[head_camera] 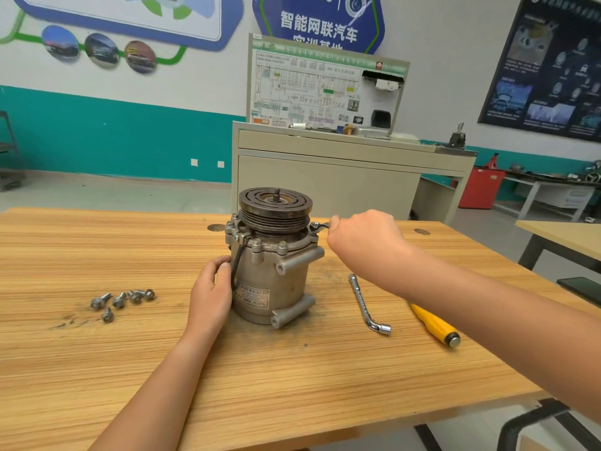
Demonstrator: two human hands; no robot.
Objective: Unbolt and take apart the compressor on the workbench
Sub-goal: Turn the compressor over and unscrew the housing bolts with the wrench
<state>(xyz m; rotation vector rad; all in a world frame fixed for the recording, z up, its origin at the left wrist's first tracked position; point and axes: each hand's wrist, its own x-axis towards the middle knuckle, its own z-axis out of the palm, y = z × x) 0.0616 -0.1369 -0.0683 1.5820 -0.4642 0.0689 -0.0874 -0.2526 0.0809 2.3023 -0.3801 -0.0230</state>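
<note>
Compressor (273, 275) stands upright on the wooden surface (292, 379), its grooved pulley (275, 206) on top. The left hand (211, 294) holds its left side, fingers (223, 271) curled against the housing beside a black cable (235, 265). The right hand (364, 239), just right of the pulley, has its fingers clenched round a small wrench (319, 226) whose head sits at the compressor's right flange. Left of the compressor lies a cluster of loose bolts (122, 301). To its right lie an L-shaped socket wrench (367, 304) and, farther out, a yellow-handled tool (435, 327).
</note>
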